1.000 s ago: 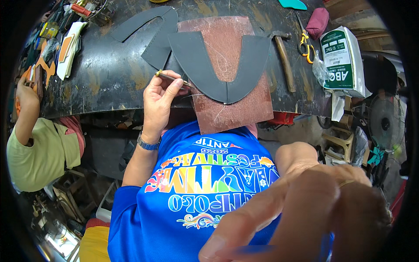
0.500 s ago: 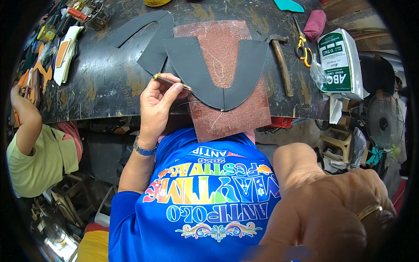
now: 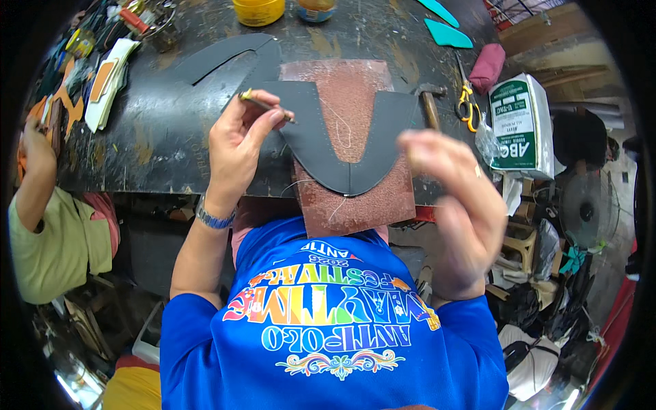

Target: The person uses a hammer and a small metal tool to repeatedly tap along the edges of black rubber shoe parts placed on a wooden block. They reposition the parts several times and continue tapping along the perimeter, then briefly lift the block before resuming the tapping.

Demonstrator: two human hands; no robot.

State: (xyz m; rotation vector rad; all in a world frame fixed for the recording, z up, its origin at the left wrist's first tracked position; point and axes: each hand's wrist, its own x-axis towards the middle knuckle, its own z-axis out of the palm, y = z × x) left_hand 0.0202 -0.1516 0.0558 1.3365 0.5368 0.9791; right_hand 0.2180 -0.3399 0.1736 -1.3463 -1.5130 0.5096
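Left hand (image 3: 236, 140) raised, fingers (image 3: 263, 116) pinched, right hand (image 3: 454, 198) blurred, loosely open

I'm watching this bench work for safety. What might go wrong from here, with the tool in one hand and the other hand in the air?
The left hand pinches a thin pointed tool at the edge of the black U-shaped leather piece; a slip might prick a finger or scratch the leather. The loose thread could snag as the blurred right hand moves. The red-brown board overhangs the workbench edge and may tip.

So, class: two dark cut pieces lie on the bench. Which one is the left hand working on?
The V-shaped dark piece on the reddish-brown board; the left hand holds a thin tool at its edge. The other dark piece lies untouched farther back.
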